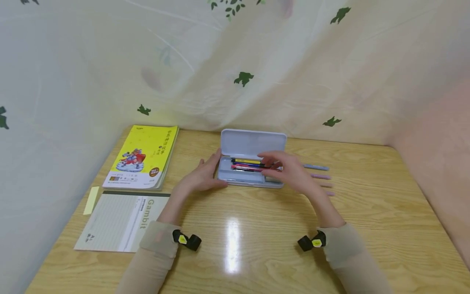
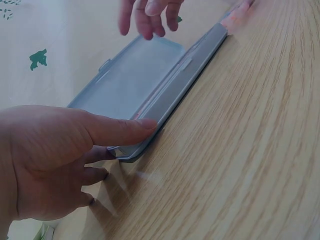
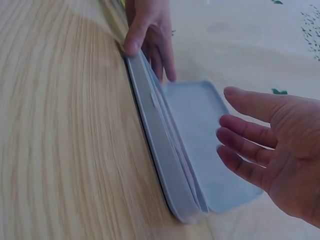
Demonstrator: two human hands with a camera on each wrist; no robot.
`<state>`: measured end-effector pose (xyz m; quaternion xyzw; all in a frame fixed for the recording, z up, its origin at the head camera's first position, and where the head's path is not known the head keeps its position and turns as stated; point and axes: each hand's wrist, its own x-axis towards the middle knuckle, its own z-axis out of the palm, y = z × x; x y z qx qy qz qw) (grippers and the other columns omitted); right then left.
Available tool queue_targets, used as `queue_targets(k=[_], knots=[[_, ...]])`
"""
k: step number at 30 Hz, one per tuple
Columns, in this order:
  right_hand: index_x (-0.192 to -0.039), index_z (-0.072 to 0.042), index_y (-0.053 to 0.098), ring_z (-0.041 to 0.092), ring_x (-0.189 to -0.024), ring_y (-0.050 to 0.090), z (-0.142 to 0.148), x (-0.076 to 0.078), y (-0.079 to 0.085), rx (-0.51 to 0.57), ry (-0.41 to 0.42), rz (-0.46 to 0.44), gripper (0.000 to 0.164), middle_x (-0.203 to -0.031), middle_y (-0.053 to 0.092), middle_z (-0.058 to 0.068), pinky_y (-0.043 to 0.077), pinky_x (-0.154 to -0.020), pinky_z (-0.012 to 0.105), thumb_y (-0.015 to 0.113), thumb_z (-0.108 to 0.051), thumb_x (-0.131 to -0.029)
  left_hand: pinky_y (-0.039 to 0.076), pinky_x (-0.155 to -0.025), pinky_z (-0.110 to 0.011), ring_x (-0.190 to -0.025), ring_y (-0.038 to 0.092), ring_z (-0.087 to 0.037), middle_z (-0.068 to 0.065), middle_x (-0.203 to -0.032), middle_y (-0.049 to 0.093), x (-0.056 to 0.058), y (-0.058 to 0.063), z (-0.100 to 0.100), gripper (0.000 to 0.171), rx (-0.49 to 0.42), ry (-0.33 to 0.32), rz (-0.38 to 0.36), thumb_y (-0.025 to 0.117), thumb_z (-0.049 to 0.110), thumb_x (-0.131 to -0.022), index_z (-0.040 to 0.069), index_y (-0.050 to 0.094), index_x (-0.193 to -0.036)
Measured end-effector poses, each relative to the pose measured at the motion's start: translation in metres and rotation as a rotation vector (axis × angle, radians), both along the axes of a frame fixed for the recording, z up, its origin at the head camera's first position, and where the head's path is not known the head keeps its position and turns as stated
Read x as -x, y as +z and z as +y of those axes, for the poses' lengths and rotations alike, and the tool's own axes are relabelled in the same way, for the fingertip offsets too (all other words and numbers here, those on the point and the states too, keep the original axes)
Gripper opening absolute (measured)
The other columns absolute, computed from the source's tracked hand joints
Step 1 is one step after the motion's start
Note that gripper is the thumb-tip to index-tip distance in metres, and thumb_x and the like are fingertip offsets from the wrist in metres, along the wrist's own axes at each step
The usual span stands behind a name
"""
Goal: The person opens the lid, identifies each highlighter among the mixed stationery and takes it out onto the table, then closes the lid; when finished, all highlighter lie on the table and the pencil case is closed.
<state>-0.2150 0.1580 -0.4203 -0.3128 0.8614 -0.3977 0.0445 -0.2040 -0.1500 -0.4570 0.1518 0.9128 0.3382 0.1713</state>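
Note:
A pale blue pencil case [image 1: 240,178] lies on the table with its lid [image 1: 253,142] raised at the back. In it are several pens, among them a yellow and black pen [image 1: 245,161] and a pink pen [image 1: 244,167]. My left hand [image 1: 202,176] holds the case's left end, thumb along the front wall and fingers round the side. My right hand [image 1: 290,169] hovers over the right part of the case, fingers loosely bent and apart from the thumb. In the right wrist view nothing is between the fingers [image 3: 245,150].
Right of the case lie several pastel pens, including a blue pen [image 1: 316,167] and a purple pen [image 1: 321,177]. At left are a yellow book [image 1: 147,151], a Gambit notebook [image 1: 117,220] and a pale yellow strip [image 1: 91,200]. A patterned curtain [image 1: 205,81] hangs behind the table.

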Motion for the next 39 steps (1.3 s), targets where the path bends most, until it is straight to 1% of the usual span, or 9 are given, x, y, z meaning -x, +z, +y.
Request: queue_targets(k=[4, 10, 13, 19, 25, 29, 39], knots=[[-0.139, -0.007, 0.062, 0.026, -0.105, 0.07, -0.016, 0.001, -0.003, -0.02, 0.025, 0.011, 0.049, -0.118, 0.073, 0.016, 0.061, -0.091, 0.044, 0.077, -0.017, -0.093, -0.007, -0.131, -0.058, -0.163, 0.004, -0.03, -0.015, -0.175, 0.004, 0.0, 0.001, 0.002, 0.113, -0.005, 0.005, -0.006, 0.075, 0.037, -0.092, 0.011, -0.007, -0.166], [-0.142, -0.008, 0.059, 0.029, -0.116, 0.068, -0.031, -0.001, -0.007, -0.05, 0.056, -0.04, 0.053, -0.126, 0.071, 0.014, 0.059, -0.099, 0.048, 0.077, -0.017, -0.092, -0.007, -0.131, -0.057, -0.164, 0.004, -0.029, -0.013, -0.175, 0.004, -0.001, 0.004, 0.002, 0.113, -0.005, 0.009, -0.017, 0.075, 0.038, -0.093, 0.013, -0.007, -0.166], [-0.141, -0.008, 0.06, 0.028, -0.119, 0.068, -0.033, -0.001, -0.011, -0.08, 0.075, -0.051, 0.052, -0.128, 0.071, 0.013, 0.057, -0.102, 0.049, 0.077, -0.017, -0.093, -0.007, -0.131, -0.059, -0.164, 0.003, -0.03, -0.014, -0.175, 0.004, -0.001, 0.004, 0.001, 0.113, -0.008, -0.002, -0.011, 0.075, 0.037, -0.093, 0.012, -0.008, -0.166], [-0.137, -0.01, 0.064, 0.024, -0.116, 0.069, -0.035, -0.003, -0.019, -0.169, 0.089, -0.031, 0.047, -0.125, 0.073, 0.009, 0.056, -0.103, 0.046, 0.077, -0.019, -0.093, -0.007, -0.131, -0.058, -0.164, 0.003, -0.029, -0.013, -0.175, 0.003, -0.001, 0.003, 0.002, 0.113, -0.012, -0.005, -0.005, 0.075, 0.037, -0.093, 0.012, -0.008, -0.166], [-0.133, -0.01, 0.069, 0.021, -0.117, 0.069, -0.039, -0.005, -0.02, -0.262, 0.076, -0.015, 0.041, -0.129, 0.073, 0.005, 0.056, -0.104, 0.044, 0.076, -0.02, -0.093, -0.007, -0.131, -0.058, -0.164, 0.005, -0.029, -0.013, -0.175, 0.005, -0.001, 0.003, 0.002, 0.113, -0.015, 0.005, -0.003, 0.075, 0.037, -0.092, 0.014, -0.007, -0.166], [-0.129, -0.01, 0.071, 0.019, -0.112, 0.071, -0.041, -0.005, -0.021, -0.311, 0.085, 0.026, 0.036, -0.124, 0.076, 0.005, 0.058, -0.1, 0.043, 0.074, -0.02, -0.095, -0.007, -0.131, -0.057, -0.164, 0.004, -0.028, -0.012, -0.175, 0.005, -0.001, 0.003, 0.002, 0.113, -0.01, 0.009, -0.007, 0.075, 0.038, -0.093, 0.015, -0.008, -0.166], [-0.127, -0.007, 0.072, 0.018, -0.105, 0.071, -0.042, -0.006, -0.021, -0.336, 0.112, 0.052, 0.031, -0.118, 0.076, 0.006, 0.059, -0.097, 0.042, 0.071, -0.012, -0.096, -0.007, -0.131, -0.058, -0.164, 0.005, -0.029, -0.012, -0.175, 0.005, -0.001, 0.003, 0.002, 0.113, -0.002, 0.008, -0.01, 0.075, 0.038, -0.092, 0.014, -0.008, -0.166]])
